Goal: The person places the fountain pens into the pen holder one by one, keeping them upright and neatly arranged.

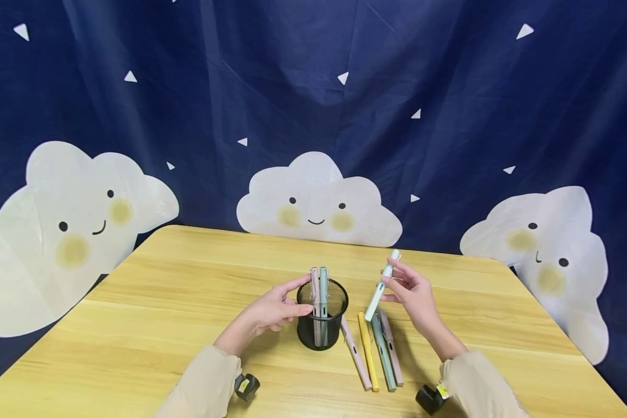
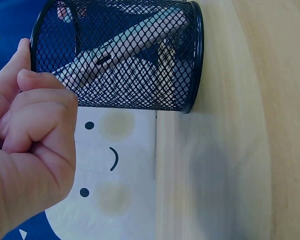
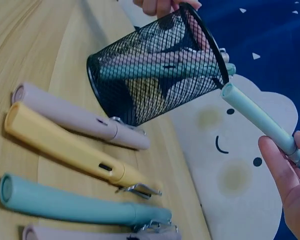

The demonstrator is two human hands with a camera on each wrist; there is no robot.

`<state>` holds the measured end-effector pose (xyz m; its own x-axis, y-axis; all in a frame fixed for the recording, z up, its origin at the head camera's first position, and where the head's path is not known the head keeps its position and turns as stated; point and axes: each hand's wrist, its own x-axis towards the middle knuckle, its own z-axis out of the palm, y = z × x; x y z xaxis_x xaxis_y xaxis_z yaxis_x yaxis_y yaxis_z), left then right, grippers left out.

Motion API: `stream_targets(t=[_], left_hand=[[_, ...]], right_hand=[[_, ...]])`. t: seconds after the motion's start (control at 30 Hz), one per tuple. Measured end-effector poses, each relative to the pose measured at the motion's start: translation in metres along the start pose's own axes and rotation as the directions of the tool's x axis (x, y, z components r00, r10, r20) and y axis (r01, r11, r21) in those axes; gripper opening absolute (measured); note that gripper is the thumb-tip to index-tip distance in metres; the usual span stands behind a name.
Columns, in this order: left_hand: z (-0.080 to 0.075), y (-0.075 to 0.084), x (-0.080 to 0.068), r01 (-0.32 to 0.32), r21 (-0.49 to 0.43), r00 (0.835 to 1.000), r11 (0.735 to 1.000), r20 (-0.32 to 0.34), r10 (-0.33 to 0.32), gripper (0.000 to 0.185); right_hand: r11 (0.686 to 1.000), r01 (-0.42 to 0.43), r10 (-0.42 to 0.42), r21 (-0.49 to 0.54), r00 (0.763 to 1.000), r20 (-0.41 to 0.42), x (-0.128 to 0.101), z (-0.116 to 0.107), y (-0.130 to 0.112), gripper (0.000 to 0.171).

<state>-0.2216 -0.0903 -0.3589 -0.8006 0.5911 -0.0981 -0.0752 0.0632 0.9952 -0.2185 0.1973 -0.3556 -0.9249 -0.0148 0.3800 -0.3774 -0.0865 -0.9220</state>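
My left hand [image 1: 270, 307] holds the rim of a black mesh pen holder [image 1: 307, 335], thumb at the front and index finger towards the back. Inside the holder lean a pink pen [image 1: 314, 283] and a teal pen [image 1: 324, 284], caps above the rim. To the right, my right hand [image 1: 411, 291] pinches a pale mint pen [image 1: 374, 303] between thumb and fingers, tilted above the table. In the right wrist view, that pen's lower end [image 3: 235, 96] appears near the holder's rim. Below the hand lie a pink pen [image 1: 357, 359], a yellow pen [image 1: 368, 353], a teal pen [image 1: 384, 361] and a mauve pen [image 1: 392, 351].
The wooden table [image 1: 188, 290] carries the holder and the loose pens, which lie side by side just right of the holder. Behind its far edge hangs a dark blue curtain [image 1: 292, 104] with printed clouds [image 1: 319, 191] and white triangles.
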Motion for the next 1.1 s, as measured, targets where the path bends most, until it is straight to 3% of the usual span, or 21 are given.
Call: stream_targets(t=[0.4, 0.7, 0.97, 1.03, 1.1], left_hand=[[0.0, 0.0, 0.0, 0.007, -0.004, 1.0, 1.0, -0.009, -0.007, 0.076], [-0.001, -0.001, 0.001, 0.01, 0.003, 1.0, 1.0, -0.006, -0.01, 0.077], [-0.001, 0.0, 0.001, 0.009, 0.01, 1.0, 1.0, 0.0, -0.009, 0.078], [-0.001, 0.0, 0.0, 0.013, 0.007, 1.0, 1.0, 0.0, -0.013, 0.078], [-0.001, 0.0, 0.0, 0.011, 0.004, 1.0, 1.0, 0.002, -0.011, 0.077]], right_hand=[[0.999, 0.017, -0.011, 0.05, 0.994, -0.113, 0.006, 0.022, -0.009, 0.037], [0.993, 0.048, -0.032, 0.111, 0.989, -0.144, 0.009, 0.035, -0.009, 0.038], [0.983, 0.137, -0.128, 0.125, 0.989, -0.078, 0.009, 0.041, -0.001, 0.033], [0.966, 0.184, -0.184, 0.18, 0.983, -0.018, 0.018, 0.032, 0.027, 0.034], [0.962, 0.2, -0.204, 0.184, 0.979, 0.0, 0.017, 0.033, 0.031, 0.033]])
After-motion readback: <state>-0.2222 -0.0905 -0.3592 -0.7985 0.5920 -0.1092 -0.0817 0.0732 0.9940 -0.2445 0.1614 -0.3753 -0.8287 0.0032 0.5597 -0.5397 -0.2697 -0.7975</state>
